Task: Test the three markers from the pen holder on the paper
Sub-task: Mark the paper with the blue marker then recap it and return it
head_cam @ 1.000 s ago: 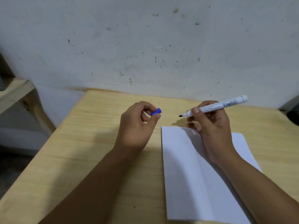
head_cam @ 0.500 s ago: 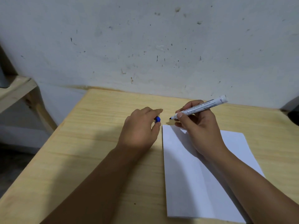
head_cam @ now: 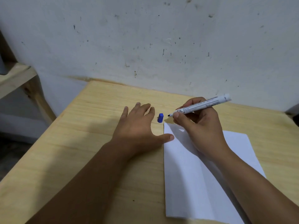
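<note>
My right hand [head_cam: 199,125] grips an uncapped white marker [head_cam: 200,105], its dark tip pointing left just above the paper's far left corner. The white paper [head_cam: 191,178] lies on the wooden table [head_cam: 100,126], creased down the middle, with no marks visible. The marker's blue cap [head_cam: 160,118] stands on the table just beyond that corner. My left hand [head_cam: 137,128] is flat and spread on the table left of the cap, apart from it, with the thumb touching the paper's left edge. The pen holder is out of view.
A stained white wall [head_cam: 161,46] rises right behind the table's far edge. A wooden shelf or bench [head_cam: 14,76] stands to the left, with a gap of floor between it and the table. A dark object [head_cam: 293,110] shows at the right edge.
My left hand set the blue cap down on the table, let go and spread flat. My right hand brought the marker lower and leftward toward the paper's corner.
</note>
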